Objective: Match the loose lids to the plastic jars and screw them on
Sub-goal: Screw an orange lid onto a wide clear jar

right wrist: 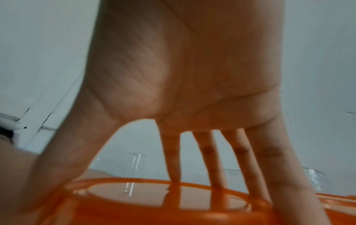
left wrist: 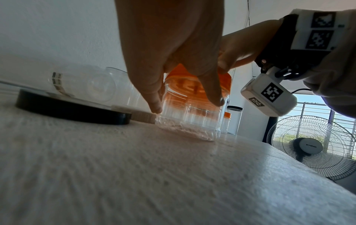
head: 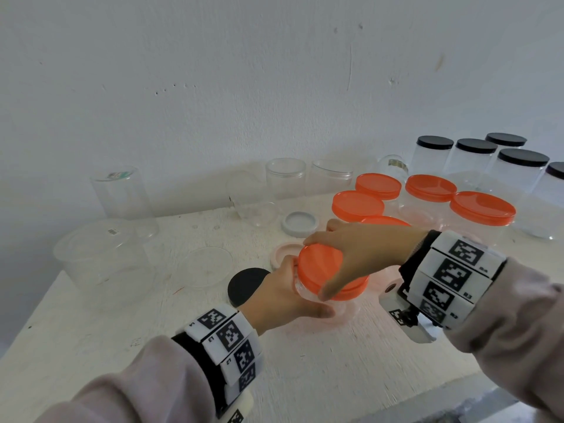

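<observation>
A clear plastic jar stands tilted on the table, its base edge touching the surface. An orange lid sits on its mouth. My left hand grips the jar's body from the left, with fingers curled round its wall. My right hand reaches from the right and covers the orange lid; its thumb and fingertips curl over the rim. Loose lids lie close by: a black lid, a white lid, a pinkish lid and a clear lid.
Several orange-lidded jars and black-lidded jars stand at the back right. Open clear jars line the wall, with a tall one and a wide clear tub on the left. A floor fan stands beyond the table's right edge.
</observation>
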`<state>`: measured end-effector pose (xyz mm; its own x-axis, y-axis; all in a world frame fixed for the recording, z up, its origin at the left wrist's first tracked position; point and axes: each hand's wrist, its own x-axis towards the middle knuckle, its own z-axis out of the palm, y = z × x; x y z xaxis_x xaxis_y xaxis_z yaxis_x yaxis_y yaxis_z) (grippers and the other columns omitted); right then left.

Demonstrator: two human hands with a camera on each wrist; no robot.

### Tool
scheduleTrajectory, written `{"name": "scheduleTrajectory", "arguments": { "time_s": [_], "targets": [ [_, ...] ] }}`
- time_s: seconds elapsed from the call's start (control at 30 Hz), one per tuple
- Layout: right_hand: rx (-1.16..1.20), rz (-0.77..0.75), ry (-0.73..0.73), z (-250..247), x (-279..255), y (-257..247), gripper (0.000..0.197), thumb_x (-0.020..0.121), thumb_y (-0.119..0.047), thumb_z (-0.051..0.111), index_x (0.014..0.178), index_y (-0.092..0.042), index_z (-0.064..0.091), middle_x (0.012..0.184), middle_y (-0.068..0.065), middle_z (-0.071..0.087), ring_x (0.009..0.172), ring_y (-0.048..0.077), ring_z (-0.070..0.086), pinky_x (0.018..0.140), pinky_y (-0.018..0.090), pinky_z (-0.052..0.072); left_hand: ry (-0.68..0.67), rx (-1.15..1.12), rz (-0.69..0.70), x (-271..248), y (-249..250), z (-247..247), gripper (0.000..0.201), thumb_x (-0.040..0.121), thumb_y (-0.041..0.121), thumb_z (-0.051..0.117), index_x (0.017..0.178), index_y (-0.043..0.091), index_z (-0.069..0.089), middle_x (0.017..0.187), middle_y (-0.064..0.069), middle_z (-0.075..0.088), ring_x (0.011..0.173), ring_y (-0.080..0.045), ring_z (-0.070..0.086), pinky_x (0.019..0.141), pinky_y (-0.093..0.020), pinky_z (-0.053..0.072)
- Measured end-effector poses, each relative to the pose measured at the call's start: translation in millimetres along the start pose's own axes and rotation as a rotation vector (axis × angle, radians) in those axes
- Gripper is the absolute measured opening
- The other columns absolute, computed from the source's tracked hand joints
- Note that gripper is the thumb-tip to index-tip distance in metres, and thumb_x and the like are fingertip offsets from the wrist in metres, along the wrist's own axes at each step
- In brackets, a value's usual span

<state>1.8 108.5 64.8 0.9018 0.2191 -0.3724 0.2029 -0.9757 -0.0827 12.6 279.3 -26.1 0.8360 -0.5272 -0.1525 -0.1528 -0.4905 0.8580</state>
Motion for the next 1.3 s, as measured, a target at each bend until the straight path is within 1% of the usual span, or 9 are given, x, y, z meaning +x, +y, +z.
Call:
{"name": "scheduleTrajectory", "arguments": {
  "time_s": [0.1,0.17,0.27,0.33,0.43,0.7,0.83,1.0,1.3],
  "targets": [
    [-0.03,0.048,0.034,4,2,-2,0.106,0.057,-0.086,0.06,0.145,-0.042,0.02,0.13,-0.005,0.036,0.106,0.019,0.044,0.086,0.036,0.045,-0.01,-0.018,0.002,-1,0,0,0.099,0.063,0.035,0.089,0.141,0.026,0.028,0.132,0.011,0.05,0.119,-0.008,0.05,0.093,-0.022,0.042],
    [-0.038,0.05,-0.01,2,1,-1,0.109,0.056,-0.084,0.063,0.145,-0.047,0.014,0.137,-0.005,0.032,0.118,0.022,0.041,0.095,0.042,0.043,-0.003,-0.008,0.006,-1,1,0,0.101,0.063,0.035,0.089,0.142,0.026,0.027,0.133,0.01,0.049,0.12,-0.009,0.049,0.097,-0.025,0.043],
    [-0.004,-0.021,-0.082,-2,0,0,0.105,0.06,-0.067,0.075,0.141,-0.058,0.009,0.143,-0.013,0.023,0.129,0.019,0.03,0.102,0.045,0.038,0.005,0.014,0.013,-1,3,1,0.104,0.062,0.036,0.089,0.143,0.027,0.024,0.135,0.009,0.048,0.123,-0.011,0.048,0.105,-0.033,0.043],
    [0.01,-0.055,-0.072,-2,2,1,0.098,0.062,-0.06,0.077,0.138,-0.06,0.014,0.135,-0.016,0.028,0.124,0.016,0.032,0.097,0.04,0.039,0.0,0.008,0.014,-1,3,0,0.106,0.062,0.036,0.089,0.144,0.027,0.022,0.136,0.009,0.047,0.124,-0.012,0.048,0.106,-0.036,0.042],
    [0.021,-0.051,-0.027,0,3,2,0.095,0.059,-0.067,0.075,0.135,-0.06,0.019,0.124,-0.018,0.033,0.114,0.013,0.034,0.087,0.035,0.04,-0.001,0.019,0.011,0,3,0,0.103,0.063,0.035,0.089,0.142,0.026,0.025,0.134,0.01,0.049,0.123,-0.011,0.049,0.105,-0.034,0.043],
    [-0.02,-0.057,0.088,12,1,5,0.096,0.061,-0.08,0.06,0.142,-0.053,0.016,0.112,-0.015,0.03,0.103,0.012,0.028,0.083,0.032,0.036,-0.005,0.015,0.009,2,-1,1,0.099,0.061,0.039,0.089,0.139,0.028,0.03,0.132,0.012,0.05,0.12,-0.008,0.05,0.097,-0.026,0.044],
    [-0.02,-0.065,0.17,23,-2,6,0.093,0.067,-0.079,0.055,0.145,-0.049,0.015,0.124,-0.008,0.034,0.106,0.013,0.025,0.087,0.031,0.037,0.001,0.008,0.009,2,-2,2,0.097,0.061,0.038,0.089,0.137,0.029,0.03,0.129,0.014,0.051,0.117,-0.006,0.05,0.088,-0.018,0.041],
    [-0.03,-0.053,0.234,31,-3,6,0.09,0.07,-0.081,0.051,0.147,-0.048,0.016,0.134,-0.003,0.034,0.12,0.02,0.028,0.091,0.032,0.037,0.009,0.017,0.007,0,1,4,0.097,0.063,0.036,0.089,0.139,0.026,0.029,0.131,0.011,0.051,0.121,-0.009,0.049,0.1,-0.027,0.044],
    [0.001,-0.03,0.269,41,-5,4,0.088,0.074,-0.077,0.048,0.149,-0.044,0.014,0.14,-0.001,0.028,0.129,0.025,0.02,0.097,0.036,0.041,-0.005,0.028,-0.009,-2,3,2,0.101,0.063,0.037,0.089,0.143,0.027,0.027,0.135,0.011,0.05,0.124,-0.01,0.047,0.104,-0.032,0.044]
  ]
}}
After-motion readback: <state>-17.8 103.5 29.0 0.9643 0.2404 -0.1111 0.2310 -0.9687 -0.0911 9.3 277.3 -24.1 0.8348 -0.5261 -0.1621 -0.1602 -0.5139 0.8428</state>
